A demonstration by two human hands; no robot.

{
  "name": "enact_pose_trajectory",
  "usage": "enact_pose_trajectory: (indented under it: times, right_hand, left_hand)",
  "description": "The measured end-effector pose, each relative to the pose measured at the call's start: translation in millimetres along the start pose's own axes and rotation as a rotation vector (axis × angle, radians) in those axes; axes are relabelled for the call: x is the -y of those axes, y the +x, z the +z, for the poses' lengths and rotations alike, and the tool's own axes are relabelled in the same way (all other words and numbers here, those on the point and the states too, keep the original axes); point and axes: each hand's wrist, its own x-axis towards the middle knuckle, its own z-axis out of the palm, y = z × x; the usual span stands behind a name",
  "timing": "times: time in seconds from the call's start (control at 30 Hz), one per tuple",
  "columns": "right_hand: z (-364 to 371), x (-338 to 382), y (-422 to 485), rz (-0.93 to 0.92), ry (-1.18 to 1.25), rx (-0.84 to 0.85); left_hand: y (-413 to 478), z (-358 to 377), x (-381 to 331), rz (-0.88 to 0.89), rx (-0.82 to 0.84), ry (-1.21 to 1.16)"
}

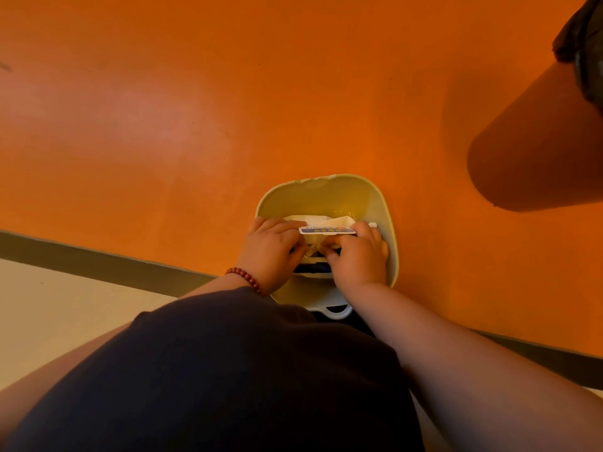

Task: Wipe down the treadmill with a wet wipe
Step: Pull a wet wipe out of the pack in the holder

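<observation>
A pack of wet wipes [321, 267] lies inside a pale green basin [375, 203] on the orange floor. Its sticker flap [326, 230] stands lifted, blue and white with print. Behind the flap a white wipe [321, 220] pokes up. My left hand [269, 247], with a red bead bracelet on its wrist, grips the pack's left side. My right hand [357, 256] holds the right side, fingers curled at the opening. No treadmill is in view.
The orange floor [195, 109] stretches wide ahead. A dark strip [98, 261] borders it at the left, with a pale surface below. A dark object and its large shadow [538, 151] sit at the upper right. My dark clothing fills the bottom.
</observation>
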Motion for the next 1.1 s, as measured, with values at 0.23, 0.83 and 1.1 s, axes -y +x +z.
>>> enact_pose_trajectory:
  times: [0.23, 0.83, 1.1]
  right_hand:
    - [-4.5, 0.9, 6.8, -0.035, -0.053, 0.106]
    - [-15.0, -15.2, 8.4, -0.092, 0.458, 0.221]
    - [-21.4, -12.1, 11.4, 0.173, 0.818, 0.252]
  left_hand:
    - [-1.5, 2.2, -0.4, -0.027, -0.029, -0.020]
    - [-1.9, 1.7, -0.7, -0.056, -0.057, -0.044]
    - [-1.5, -0.7, -1.6, -0.076, -0.042, -0.089]
